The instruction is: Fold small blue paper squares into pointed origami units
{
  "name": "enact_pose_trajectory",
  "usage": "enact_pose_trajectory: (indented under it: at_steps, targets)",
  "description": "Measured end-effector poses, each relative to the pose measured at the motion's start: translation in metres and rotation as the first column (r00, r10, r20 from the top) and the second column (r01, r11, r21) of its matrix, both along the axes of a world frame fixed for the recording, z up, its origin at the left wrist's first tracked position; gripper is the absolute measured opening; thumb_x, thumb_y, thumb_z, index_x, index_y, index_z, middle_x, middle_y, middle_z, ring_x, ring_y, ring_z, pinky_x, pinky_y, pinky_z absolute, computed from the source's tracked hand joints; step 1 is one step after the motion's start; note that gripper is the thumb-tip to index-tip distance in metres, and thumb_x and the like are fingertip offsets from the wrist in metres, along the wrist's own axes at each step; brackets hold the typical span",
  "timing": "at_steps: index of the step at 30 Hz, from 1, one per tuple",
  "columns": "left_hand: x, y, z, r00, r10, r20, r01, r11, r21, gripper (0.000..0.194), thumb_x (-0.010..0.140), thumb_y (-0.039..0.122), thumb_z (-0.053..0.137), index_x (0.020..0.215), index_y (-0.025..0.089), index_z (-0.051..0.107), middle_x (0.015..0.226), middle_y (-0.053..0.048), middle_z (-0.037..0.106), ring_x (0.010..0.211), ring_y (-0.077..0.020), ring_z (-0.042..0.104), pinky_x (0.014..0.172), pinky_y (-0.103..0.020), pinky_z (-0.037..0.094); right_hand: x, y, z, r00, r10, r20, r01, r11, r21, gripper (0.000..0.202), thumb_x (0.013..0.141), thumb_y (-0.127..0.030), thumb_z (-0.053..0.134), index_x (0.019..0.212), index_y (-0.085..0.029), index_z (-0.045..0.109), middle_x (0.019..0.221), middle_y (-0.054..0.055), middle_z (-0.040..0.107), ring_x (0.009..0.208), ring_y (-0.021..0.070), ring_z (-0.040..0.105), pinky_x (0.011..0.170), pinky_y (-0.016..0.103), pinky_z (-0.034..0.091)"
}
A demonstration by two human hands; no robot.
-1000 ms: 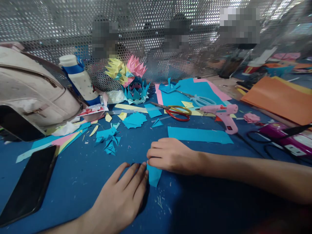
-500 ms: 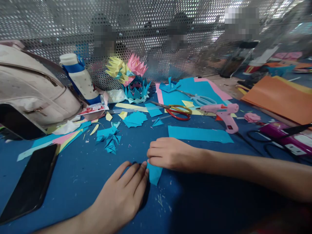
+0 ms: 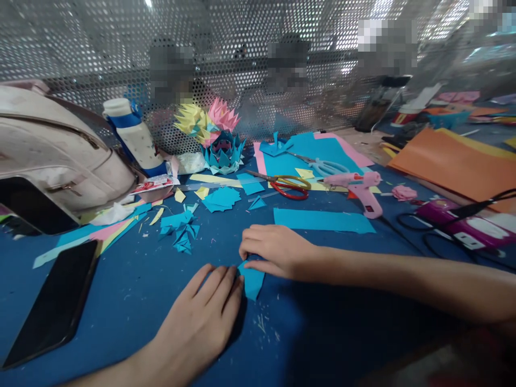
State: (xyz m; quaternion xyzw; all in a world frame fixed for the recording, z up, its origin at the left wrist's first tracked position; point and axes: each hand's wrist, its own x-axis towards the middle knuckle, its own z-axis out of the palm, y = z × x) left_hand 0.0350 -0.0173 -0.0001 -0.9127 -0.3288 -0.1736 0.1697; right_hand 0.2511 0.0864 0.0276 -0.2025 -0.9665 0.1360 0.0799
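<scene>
A small folded piece of blue paper (image 3: 253, 283) lies on the dark blue table between my two hands. My left hand (image 3: 203, 312) rests palm down, fingers bent, its fingertips pressed on the paper's left edge; its thumb is hidden. From the right, my right hand (image 3: 282, 250) reaches in with its fingers curled and its thumb along the paper's upper edge. Part of that edge is covered by the fingers. Beyond the hands lie a blue paper strip (image 3: 322, 220), several small folded blue triangles (image 3: 181, 230) and a stack of blue paper pieces (image 3: 221, 199).
Red-and-yellow-handled scissors (image 3: 289, 187), light-blue-handled scissors (image 3: 326, 166) and a pink glue gun (image 3: 358, 188) lie farther back. Folded paper flowers (image 3: 221, 153) stand by the perforated metal screen (image 3: 250, 64). At left are a phone (image 3: 54, 303), a bottle (image 3: 137, 140) and a bag (image 3: 60, 145).
My right thumb has moved away from its curled fingers, along the top of the blue paper. My left hand stays nearly in place. The whole view has shifted slightly.
</scene>
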Motion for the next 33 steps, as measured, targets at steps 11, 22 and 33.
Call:
enact_pose_trajectory:
  at_steps: [11,22,33]
  targets:
    - [0.001,0.000,0.003,1.000,-0.005,-0.014,0.004,1.000,-0.008,0.034,0.098,0.007,0.039,0.122,0.004,0.062,0.086,-0.007,0.063,0.076,-0.0219,0.054,0.079,-0.038,0.038,-0.007,-0.004,0.000,0.996,-0.086,-0.032,0.079,0.979,-0.189,0.002,0.091,-0.020,0.063,0.091,-0.018,0.062,0.089,0.000,0.062,0.087,0.0143,0.054,0.070,0.024,0.037]
    - [-0.003,0.001,0.000,1.000,-0.023,0.001,0.023,0.999,-0.032,0.030,0.098,0.012,0.043,0.118,0.008,0.065,0.121,-0.012,0.068,0.096,-0.0247,0.060,0.090,-0.040,0.038,0.001,-0.010,-0.001,0.992,0.125,-0.034,-0.113,0.965,0.236,0.024,0.099,-0.026,0.053,0.081,-0.016,0.065,0.089,0.004,0.063,0.080,0.0170,0.044,0.063,0.031,0.029]
    - [-0.006,0.010,0.005,0.985,-0.150,0.081,0.156,0.985,-0.080,0.030,0.096,0.011,0.042,0.110,0.004,0.068,0.114,-0.018,0.070,0.086,-0.0252,0.062,0.081,-0.040,0.046,0.013,-0.015,0.014,0.981,0.105,0.163,-0.140,0.965,0.223,0.021,0.095,-0.019,0.057,0.075,-0.016,0.063,0.081,0.005,0.059,0.080,0.0193,0.044,0.064,0.033,0.027]
